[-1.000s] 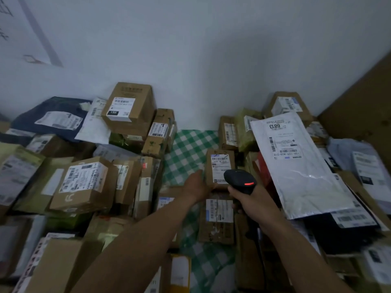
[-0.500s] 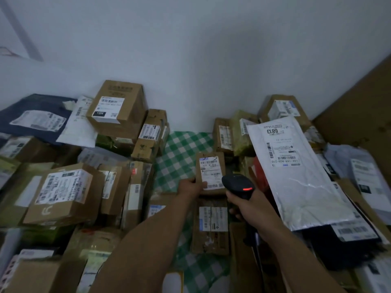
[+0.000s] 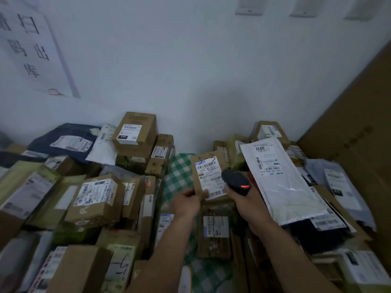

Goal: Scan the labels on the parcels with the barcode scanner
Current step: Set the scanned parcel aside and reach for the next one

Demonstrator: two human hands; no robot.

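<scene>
Parcel depot storeroom: labelled cardboard boxes (image 3: 95,199) and courier mailer bags (image 3: 281,180) heap around me, piled against a white wall (image 3: 190,70) carrying a paper notice (image 3: 27,45) in Chinese characters.

Green checked cloth (image 3: 180,173); paper notice (image 3: 31,49) on wall (image 3: 190,70)

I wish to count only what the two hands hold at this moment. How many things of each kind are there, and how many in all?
Brown parcel: 1, held by the left hand
Barcode scanner: 1, gripped by the right hand
Total: 2
</scene>
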